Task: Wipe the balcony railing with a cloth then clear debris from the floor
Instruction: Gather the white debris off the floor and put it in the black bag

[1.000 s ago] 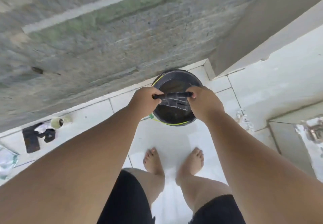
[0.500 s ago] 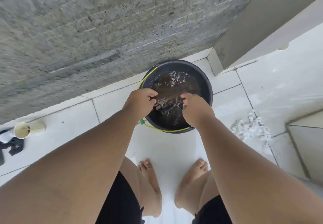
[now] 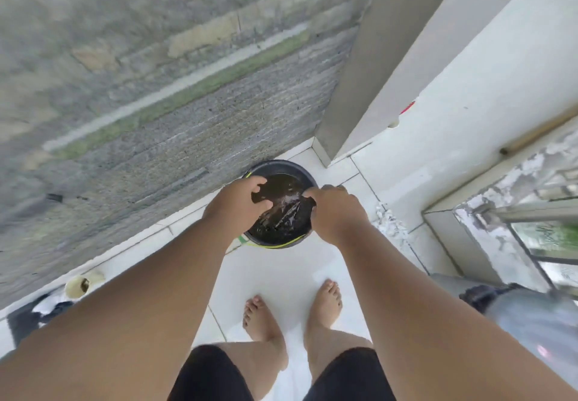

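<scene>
A black bucket (image 3: 283,165) with a yellow-green handle stands on the white tiled floor, filled with dark dirty water. Both my hands hover over it. My left hand (image 3: 236,208) and my right hand (image 3: 339,212) each grip an end of a dark, wet, shiny cloth (image 3: 286,214) stretched loosely between them above the water. A small heap of white debris (image 3: 387,222) lies on the tiles just right of the bucket. My bare feet stand behind the bucket.
A rough grey stone wall (image 3: 156,103) runs along the left. A pale cup (image 3: 76,286) and dark items (image 3: 22,319) lie on the floor at far left. A white pillar (image 3: 438,56), a flaking window sill (image 3: 500,212) and a grey container (image 3: 531,325) are at right.
The cloth was twisted tight between my fists, then lowered to the water; now it hangs loosely spread between my hands. The view has risen and shifted right.
</scene>
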